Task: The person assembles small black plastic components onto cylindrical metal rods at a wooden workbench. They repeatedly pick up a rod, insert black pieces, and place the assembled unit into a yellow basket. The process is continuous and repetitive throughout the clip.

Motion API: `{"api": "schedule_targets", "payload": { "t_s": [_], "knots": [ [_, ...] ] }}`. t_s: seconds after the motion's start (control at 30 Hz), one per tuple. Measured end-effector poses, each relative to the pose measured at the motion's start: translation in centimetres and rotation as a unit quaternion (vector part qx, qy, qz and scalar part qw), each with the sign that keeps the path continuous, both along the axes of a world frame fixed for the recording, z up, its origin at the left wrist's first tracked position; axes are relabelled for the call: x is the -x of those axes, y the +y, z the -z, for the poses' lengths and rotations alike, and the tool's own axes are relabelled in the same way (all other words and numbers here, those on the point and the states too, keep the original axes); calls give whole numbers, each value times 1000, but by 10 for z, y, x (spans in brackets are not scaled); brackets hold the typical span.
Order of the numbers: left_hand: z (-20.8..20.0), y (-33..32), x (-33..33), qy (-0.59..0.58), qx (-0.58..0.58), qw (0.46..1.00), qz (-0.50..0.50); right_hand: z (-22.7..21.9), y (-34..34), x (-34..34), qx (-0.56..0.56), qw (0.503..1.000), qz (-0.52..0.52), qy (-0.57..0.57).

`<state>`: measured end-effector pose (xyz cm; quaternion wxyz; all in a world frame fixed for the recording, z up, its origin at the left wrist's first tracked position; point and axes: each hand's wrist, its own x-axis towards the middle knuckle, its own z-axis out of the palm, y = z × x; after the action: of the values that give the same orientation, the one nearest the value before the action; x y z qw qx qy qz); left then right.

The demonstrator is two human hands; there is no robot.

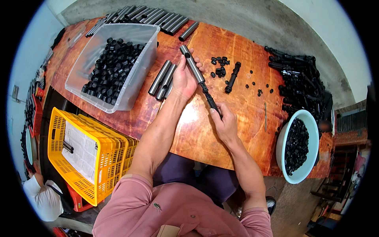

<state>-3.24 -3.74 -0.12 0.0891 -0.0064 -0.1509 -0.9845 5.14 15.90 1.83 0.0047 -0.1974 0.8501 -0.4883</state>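
Observation:
My left hand (pixel 183 82) is wrapped round a shiny metal tube (pixel 196 72), which slants over the middle of the table (pixel 193 138). A slim black plastic rod (pixel 207 94) meets the tube's near end; whether its tip sits inside I cannot tell. The rod's lower end is gripped in my right hand (pixel 224 121). Just left of my left hand lie a few loose metal tubes (pixel 160 78). To the right of it are a thicker black ribbed rod (pixel 233 77) and several small black caps (pixel 219 72).
A clear plastic bin (pixel 139 75) of black caps stands left, with rows of metal tubes (pixel 156 17) behind. Black rods (pixel 298 75) are heaped far right above a pale blue basin (pixel 314 138) of small black parts. Yellow crates (pixel 100 158) and another person (pixel 44 197) are lower left.

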Motion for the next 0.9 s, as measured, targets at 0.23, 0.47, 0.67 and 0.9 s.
{"api": "schedule_targets", "payload": {
  "t_s": [0.23, 0.47, 0.67, 0.9],
  "knots": [
    [2, 2, 1, -20, 9, 1000, 17, -4, -1, -2, 5, 1000, 11, -14],
    [-1, 18, -4, -43, 37, 997, 46, 1, -3, 1, -12, 999, 31, -4],
    [-2, 22, -5, -48, 33, 998, 38, 4, -7, 0, -33, 998, 50, 26],
    [3, 24, -3, -81, 56, 994, 41, 5, -8, 0, -44, 997, 52, 31]
  ]
}}
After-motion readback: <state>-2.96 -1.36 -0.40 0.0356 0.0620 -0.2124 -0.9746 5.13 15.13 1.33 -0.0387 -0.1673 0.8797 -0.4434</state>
